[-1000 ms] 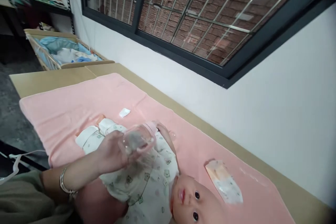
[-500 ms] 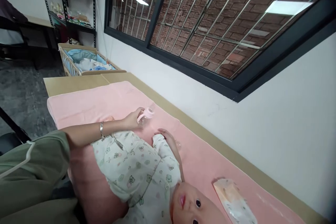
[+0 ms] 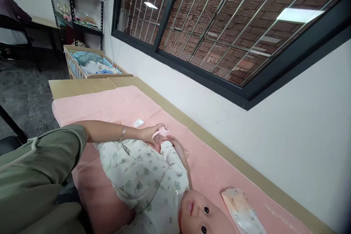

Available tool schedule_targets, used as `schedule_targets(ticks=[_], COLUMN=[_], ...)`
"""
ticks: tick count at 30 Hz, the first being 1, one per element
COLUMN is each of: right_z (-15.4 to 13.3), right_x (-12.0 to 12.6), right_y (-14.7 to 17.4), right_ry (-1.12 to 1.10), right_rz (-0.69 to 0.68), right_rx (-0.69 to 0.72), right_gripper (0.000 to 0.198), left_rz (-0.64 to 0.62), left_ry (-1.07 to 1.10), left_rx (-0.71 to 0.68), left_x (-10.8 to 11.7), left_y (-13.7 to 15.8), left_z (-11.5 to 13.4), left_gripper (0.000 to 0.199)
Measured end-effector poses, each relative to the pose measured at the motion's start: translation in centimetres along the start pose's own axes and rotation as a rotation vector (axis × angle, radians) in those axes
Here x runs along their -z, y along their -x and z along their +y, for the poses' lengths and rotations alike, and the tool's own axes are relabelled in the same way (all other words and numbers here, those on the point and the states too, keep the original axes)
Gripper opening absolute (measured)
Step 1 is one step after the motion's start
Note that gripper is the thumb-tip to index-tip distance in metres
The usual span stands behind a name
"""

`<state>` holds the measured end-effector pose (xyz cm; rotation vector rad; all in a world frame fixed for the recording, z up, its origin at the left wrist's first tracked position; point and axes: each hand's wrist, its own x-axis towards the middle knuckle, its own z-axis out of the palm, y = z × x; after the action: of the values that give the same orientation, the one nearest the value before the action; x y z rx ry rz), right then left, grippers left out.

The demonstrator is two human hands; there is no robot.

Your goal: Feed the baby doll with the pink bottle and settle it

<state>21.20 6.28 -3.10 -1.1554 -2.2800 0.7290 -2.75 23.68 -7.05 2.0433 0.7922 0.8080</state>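
Observation:
My left hand (image 3: 152,133) reaches in from the left, a bracelet at its wrist. Its fingers are closed round a small clear baby bottle (image 3: 160,133) with a pink top and pink handle. A baby doll (image 3: 142,175) in a white printed outfit lies on its back on the pink towel (image 3: 93,108), head toward the bottom right. Beyond the doll, what appears to be my right hand (image 3: 177,146) rests round the doll's sleeved arm, its forearm partly behind the doll's head. The bottle is close to these fingers.
A small white folded piece (image 3: 139,123) lies on the towel beyond my left wrist. A plastic packet (image 3: 242,210) lies past the doll's head. A barred window (image 3: 203,25) is above the white wall; a wooden crib (image 3: 95,76) and black shelf (image 3: 85,27) stand behind.
My left hand has moved right with the baby bottle, closer to my other hand. The small white piece on the towel now shows. The view has shifted slightly.

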Motion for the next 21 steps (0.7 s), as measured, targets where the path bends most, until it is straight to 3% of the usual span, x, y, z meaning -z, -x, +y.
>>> schedule_targets(ticks=[3, 6, 14, 19, 21], right_z=[0.3, 0.5, 0.5, 0.3, 0.2], right_x=[-0.7, -1.2, -0.9, -0.9, -0.8], right_y=[-0.1, -0.4, -0.3, 0.2, 0.2], right_ry=[0.013, -0.008, -0.038, 0.029, 0.044], right_rz=[0.027, 0.037, 0.007, -0.023, -0.033], right_rx=[0.011, 0.128, 0.356, 0.343, 0.363], right_gripper=[0.087, 0.084, 0.084, 0.085, 0.088], left_rz=[0.01, 0.057, 0.023, -0.032, -0.037], left_ry=[0.034, 0.049, 0.042, 0.046, -0.058], left_rx=[-0.046, -0.024, -0.009, -0.046, -0.025], left_x=[-0.4, -0.3, 1.5, 2.1, 2.7], left_y=[0.1, 0.8, 2.6, 3.2, 3.6], left_z=[-0.6, -0.6, 1.3, 3.1, 3.9], left_gripper=[0.108, 0.108, 0.071, 0.074, 0.081])
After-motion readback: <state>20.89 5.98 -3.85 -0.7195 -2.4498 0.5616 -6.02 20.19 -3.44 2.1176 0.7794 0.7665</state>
